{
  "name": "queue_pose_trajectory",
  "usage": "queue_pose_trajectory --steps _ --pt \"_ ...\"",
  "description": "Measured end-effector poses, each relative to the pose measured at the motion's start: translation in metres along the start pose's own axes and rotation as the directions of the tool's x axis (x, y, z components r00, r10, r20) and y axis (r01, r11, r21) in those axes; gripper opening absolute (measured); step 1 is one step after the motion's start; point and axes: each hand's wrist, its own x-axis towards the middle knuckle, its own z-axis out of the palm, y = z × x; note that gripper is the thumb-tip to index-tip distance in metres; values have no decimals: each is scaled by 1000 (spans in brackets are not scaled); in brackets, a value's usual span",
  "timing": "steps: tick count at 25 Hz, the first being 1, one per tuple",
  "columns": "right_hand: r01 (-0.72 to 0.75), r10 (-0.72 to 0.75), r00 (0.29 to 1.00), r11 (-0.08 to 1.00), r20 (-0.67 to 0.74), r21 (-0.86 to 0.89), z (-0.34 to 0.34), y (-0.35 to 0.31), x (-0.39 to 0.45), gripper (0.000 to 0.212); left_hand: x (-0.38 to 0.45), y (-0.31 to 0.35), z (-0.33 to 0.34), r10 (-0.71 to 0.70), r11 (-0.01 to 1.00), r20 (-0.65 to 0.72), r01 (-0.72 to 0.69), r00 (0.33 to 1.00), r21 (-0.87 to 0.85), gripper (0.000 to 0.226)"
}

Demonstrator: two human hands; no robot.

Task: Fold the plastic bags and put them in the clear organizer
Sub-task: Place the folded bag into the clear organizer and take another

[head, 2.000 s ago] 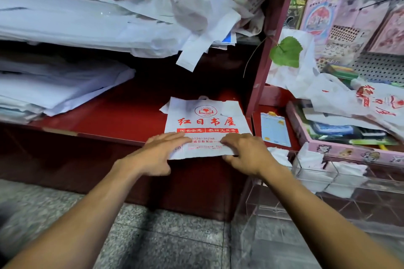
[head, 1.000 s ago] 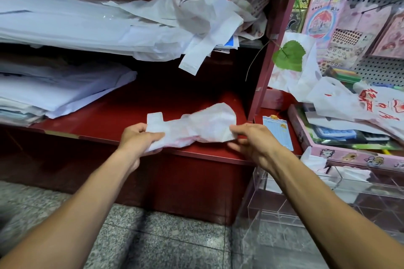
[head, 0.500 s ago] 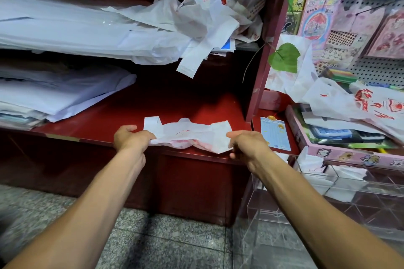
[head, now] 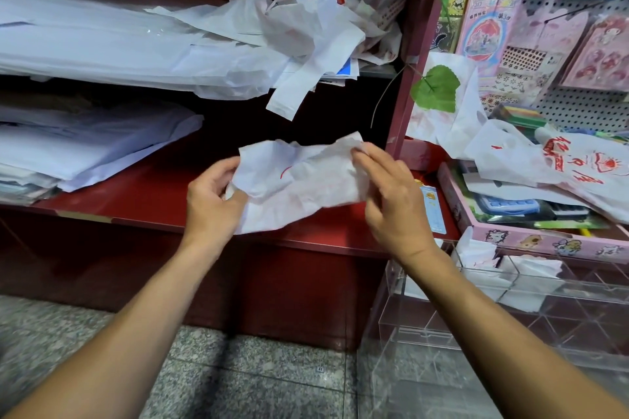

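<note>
Far left of the red shelf (head: 143, 204): stacked white sheets (head: 78, 146) lying flat on it. Above these, on an upper level, a long heap of white plastic bags (head: 190, 54), one handle strip hanging down over the red shelf's back.

Over the front edge of the red shelf: left hand (head: 212, 202), fingers curled, pinching the left end of the crumpled plastic bag (head: 299, 180). White film, faint red print, partly folded and creased, held clear of the shelf surface. Right hand (head: 391, 204) at the bag's right end, fingertips closed on its upper corner.

Just right of the red shelf: a maroon upright post (head: 413, 85), a green leaf (head: 435, 88) on a thin stem leaning across it. On the shelf end near the post, a small blue card (head: 434, 211), partly hidden behind the right hand.

Further right of the red shelf: a pink tray (head: 531, 241) with cartoon stickers on its front wall, holding pens and blue stationery packs, and draped with loose bags with red print (head: 578, 170). Behind, a pegboard (head: 578, 112) hung with pink sticker sheets.

Below and right of the red shelf's front edge: the clear organizer (head: 510, 333), divided into compartments. Folded white bags (head: 531, 269) in the upper compartments nearest the pink tray; the contents of the lower compartments cannot be told through the glare.

Beneath the red shelf: speckled grey floor (head: 238, 371).
</note>
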Motion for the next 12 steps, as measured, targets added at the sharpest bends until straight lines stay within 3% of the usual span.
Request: queue_pose_trajectory --steps 2,4,5,10,12 --pt "-94 100 984 995 149 -46 5 6 -10 59 2 -7 4 -170 985 -2 170 985 17 56" --pt "-154 176 905 984 388 -88 12 12 -24 43 1 -20 7 -394 914 8 391 919 111 64" --pt "-155 185 863 983 471 -102 14 14 -29 39 2 -27 7 -442 888 -2 438 897 139 66" --pt "-198 238 811 971 535 -131 13 6 -26 39 5 -36 9 -387 904 0 379 922 195 56" --pt "-391 334 773 920 539 -11 7 -4 -24 46 1 -38 11 -363 885 3 344 932 314 51"
